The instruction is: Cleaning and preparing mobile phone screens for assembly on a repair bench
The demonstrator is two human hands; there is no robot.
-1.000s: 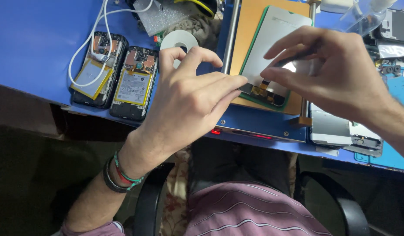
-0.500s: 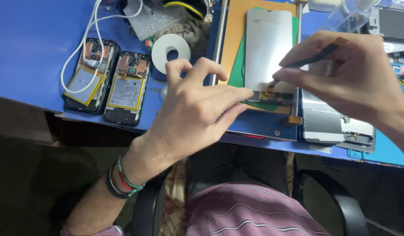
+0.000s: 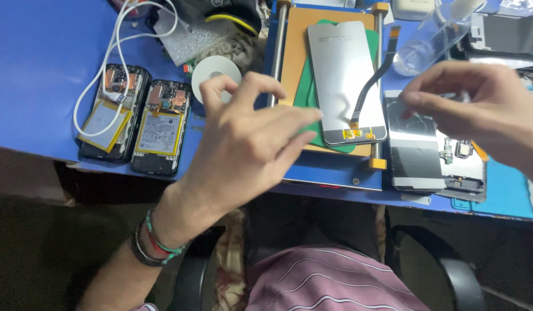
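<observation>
A grey phone screen panel (image 3: 344, 80) lies face down on a green mat (image 3: 304, 98) on an orange plate (image 3: 295, 34) between two metal rails. A black flex cable (image 3: 377, 72) rises from the panel's lower end toward the upper right. My left hand (image 3: 249, 138) hovers just left of the panel's lower end, fingers spread, holding nothing. My right hand (image 3: 479, 109) hangs to the right of the panel, above an opened phone body (image 3: 419, 155). Its fingertips are pinched together, and I cannot tell whether anything small is between them.
Two opened phones with exposed batteries (image 3: 108, 112) (image 3: 160, 126) lie at the left on the blue table (image 3: 36, 69), with a white cable (image 3: 114, 52) looped over them. A white tape roll (image 3: 212, 72) and a clear plastic container (image 3: 428, 40) sit behind. Chair arms show below.
Both hands have come off the panel's lower end. My right hand moved right, and the dark thin tool it held is out of sight. The flex cable now stands free.
</observation>
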